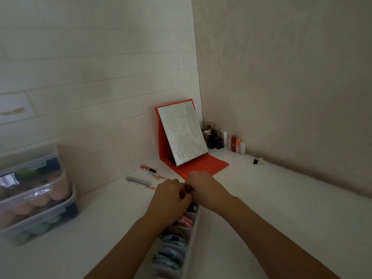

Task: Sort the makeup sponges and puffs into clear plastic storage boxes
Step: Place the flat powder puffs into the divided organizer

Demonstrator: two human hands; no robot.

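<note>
Over the far end of the long divided tray (193, 236), low centre: left hand (171, 196) and right hand (203, 188) meet knuckle to knuckle, fingers of both curled inward. Something small sits between them, possibly a puff being pinched. It is hidden by the fingers, so I cannot tell what either hand has hold of.

Task items:
- Blue puffs (173, 252) and a pink patterned puff (184, 220) stand in the tray's compartments, under the left forearm.
- Stacked clear boxes (34, 198) stand well apart at far left, lidded, with peach sponges (56, 194) showing through.

Risks, as I judge them:
- Left forearm crosses low over the tray. A drop of the wrist could shove the tray sideways or tip puffs out of their slots.
- A two-handed pinch on a small soft thing may slip, and it could land in the wrong compartment.
- Loose lip pencils (150, 175) lie just beyond the hands. A forward reach could roll them.
- The boxes are stacked high, so pulling a lower one may topple the stack.
</note>
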